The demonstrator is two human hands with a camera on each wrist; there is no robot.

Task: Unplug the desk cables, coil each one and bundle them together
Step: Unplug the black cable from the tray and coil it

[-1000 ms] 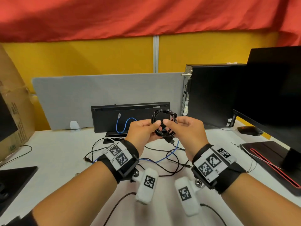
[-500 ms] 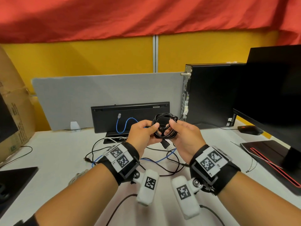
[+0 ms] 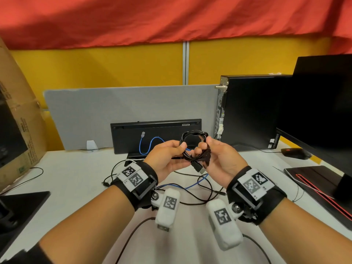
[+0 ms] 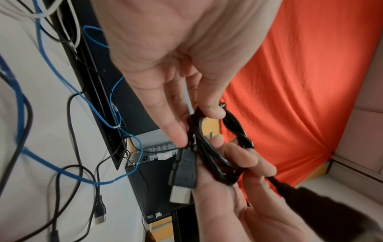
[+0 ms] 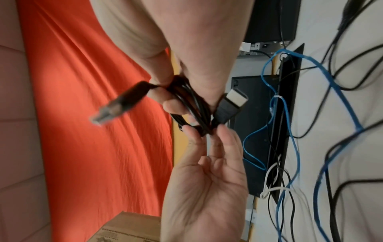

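A coiled black cable (image 3: 192, 147) (image 4: 215, 157) (image 5: 190, 104) hangs above the desk between both hands. My left hand (image 3: 167, 157) pinches the coil's left side between thumb and fingers (image 4: 176, 131). My right hand (image 3: 219, 155) grips the right side, its fingers (image 5: 176, 101) curled round the strands. One flat silver-tipped plug (image 3: 198, 166) (image 4: 182, 176) (image 5: 230, 101) hangs below the coil. A second plug (image 5: 120, 104) sticks out past the right hand. Loose blue cable (image 3: 194, 184) and black cables (image 3: 200, 199) lie tangled on the white desk (image 3: 76, 178) beneath.
A black keyboard (image 3: 156, 138) leans against the grey divider (image 3: 123, 115) behind the hands. A black computer tower (image 3: 251, 111) and a monitor (image 3: 320, 103) stand at right, with a mouse (image 3: 295, 153). A cardboard box (image 3: 17, 121) stands at left.
The hands have turned the coil and spread slightly apart; the silver-tipped plug now hangs lower, and the right hand has shifted its grip round the coil's right side.
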